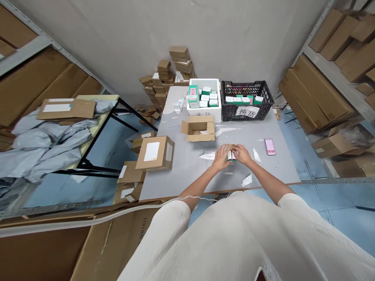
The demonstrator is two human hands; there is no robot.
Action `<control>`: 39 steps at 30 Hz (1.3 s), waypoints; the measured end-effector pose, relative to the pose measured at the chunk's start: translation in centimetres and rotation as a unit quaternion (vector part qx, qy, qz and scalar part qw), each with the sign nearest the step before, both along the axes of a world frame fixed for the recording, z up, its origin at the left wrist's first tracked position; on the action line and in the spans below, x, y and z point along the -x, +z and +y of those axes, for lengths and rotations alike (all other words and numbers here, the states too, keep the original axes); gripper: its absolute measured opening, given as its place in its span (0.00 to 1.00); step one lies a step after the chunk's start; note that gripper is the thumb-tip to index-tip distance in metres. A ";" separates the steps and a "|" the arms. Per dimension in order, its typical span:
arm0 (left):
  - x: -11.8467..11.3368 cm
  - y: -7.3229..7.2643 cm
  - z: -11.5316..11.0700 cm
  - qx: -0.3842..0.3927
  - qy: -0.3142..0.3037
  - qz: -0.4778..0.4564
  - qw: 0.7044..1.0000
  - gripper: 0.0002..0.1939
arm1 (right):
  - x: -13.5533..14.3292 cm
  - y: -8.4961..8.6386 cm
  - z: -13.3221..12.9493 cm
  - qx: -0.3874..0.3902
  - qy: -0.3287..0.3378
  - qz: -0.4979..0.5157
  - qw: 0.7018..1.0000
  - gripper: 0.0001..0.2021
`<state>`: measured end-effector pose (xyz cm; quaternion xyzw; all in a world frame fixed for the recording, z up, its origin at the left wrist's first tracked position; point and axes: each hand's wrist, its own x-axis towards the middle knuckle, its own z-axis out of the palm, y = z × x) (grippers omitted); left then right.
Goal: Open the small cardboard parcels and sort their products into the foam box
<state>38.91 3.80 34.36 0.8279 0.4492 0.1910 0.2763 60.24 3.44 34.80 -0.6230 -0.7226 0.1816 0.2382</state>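
At the front middle of the table, my left hand (pixel 221 158) and my right hand (pixel 241 154) close in from both sides on a small green-and-white box (pixel 231 156). Their fingers curl over its far side, so much of the box is hidden. Scraps of white paper or film lie around it, one scrap (pixel 256 155) just right of my right hand. An open cardboard box (pixel 200 137) stands a little farther back, to the left of my hands.
Behind are a white foam bin (pixel 205 113) and a black crate (pixel 265 111), both holding green-and-white boxes. A pink phone-like item (pixel 270 146) lies at right. A labelled carton (pixel 158 154) stands at the left edge. Shelves of cartons (pixel 322 88) flank the table (pixel 181 179).
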 end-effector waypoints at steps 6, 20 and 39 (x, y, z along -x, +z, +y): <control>-0.3 0.4 0.4 -0.014 -0.058 0.021 0.998 0.41 | 1.0 1.7 -1.7 0.065 0.012 -0.076 0.995 0.24; -0.8 1.1 0.8 -0.015 -0.092 0.015 0.996 0.34 | 1.9 3.4 -2.7 0.103 0.014 -0.124 0.987 0.25; 0.0 0.9 2.2 -0.032 -0.123 0.022 0.992 0.17 | -0.7 1.1 -2.1 0.016 0.014 -0.068 0.997 0.18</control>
